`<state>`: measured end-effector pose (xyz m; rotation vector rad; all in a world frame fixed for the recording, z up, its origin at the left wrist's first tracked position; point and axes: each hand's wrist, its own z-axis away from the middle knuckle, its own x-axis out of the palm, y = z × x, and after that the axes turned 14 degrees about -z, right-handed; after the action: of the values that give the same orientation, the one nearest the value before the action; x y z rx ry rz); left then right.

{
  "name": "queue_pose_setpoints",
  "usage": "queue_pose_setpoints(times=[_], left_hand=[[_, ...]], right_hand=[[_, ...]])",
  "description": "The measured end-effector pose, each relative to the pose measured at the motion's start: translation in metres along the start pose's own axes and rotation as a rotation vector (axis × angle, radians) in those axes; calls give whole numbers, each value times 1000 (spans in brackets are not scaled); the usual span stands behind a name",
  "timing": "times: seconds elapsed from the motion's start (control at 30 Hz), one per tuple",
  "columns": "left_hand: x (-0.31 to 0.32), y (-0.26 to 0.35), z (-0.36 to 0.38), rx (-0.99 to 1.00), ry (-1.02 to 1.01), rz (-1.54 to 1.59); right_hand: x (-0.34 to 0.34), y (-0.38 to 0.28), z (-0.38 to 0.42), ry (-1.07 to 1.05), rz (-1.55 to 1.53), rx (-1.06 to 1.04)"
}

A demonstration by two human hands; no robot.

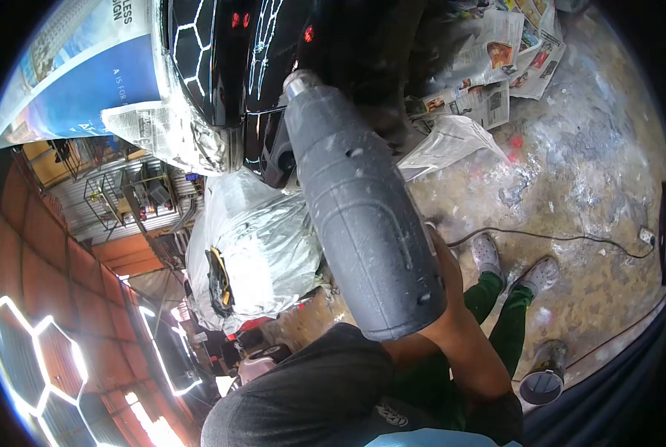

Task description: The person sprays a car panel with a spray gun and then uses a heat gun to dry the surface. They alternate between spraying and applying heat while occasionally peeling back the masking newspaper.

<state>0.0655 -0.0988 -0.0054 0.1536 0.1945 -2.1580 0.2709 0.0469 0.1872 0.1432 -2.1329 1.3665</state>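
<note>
A dark grey heat gun (363, 216) fills the middle of the view, dusted with pale specks. My right hand (450, 279) is closed about its handle, which the gun's body mostly hides. The metal nozzle (299, 83) points at a glossy black car panel (232, 67); the gap between them is hard to judge. White hexagon lights and small red spots reflect in that panel. A dark grey sleeve (303, 387) lies at the lower left, with bare skin beyond it passing behind the gun. My left hand's fingers are hidden there.
Newspaper (489, 104) lies on the stained floor, and a printed sheet (135, 74) covers part of the car. Plastic sheeting (254, 238) drapes something beside it. A black cord (549, 232) crosses the floor near my clogs (535, 277). A bucket (543, 380) stands lower right.
</note>
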Motion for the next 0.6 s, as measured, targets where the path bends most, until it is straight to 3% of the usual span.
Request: queue_pose_setpoints(times=[0.1, 0.23, 0.47, 0.6], left_hand=[[1, -2, 0, 0, -6, -2], [0, -5, 1, 1, -11, -8], [-1, -7, 5, -2, -21, -23], [-1, -9, 7, -3, -25, -32]], right_hand=[[-5, -4, 5, -186, -47, 165], [-4, -8, 8, -283, 119, 104], [-12, -12, -5, -113, 132, -21], [-14, -17, -3, -253, 125, 12]])
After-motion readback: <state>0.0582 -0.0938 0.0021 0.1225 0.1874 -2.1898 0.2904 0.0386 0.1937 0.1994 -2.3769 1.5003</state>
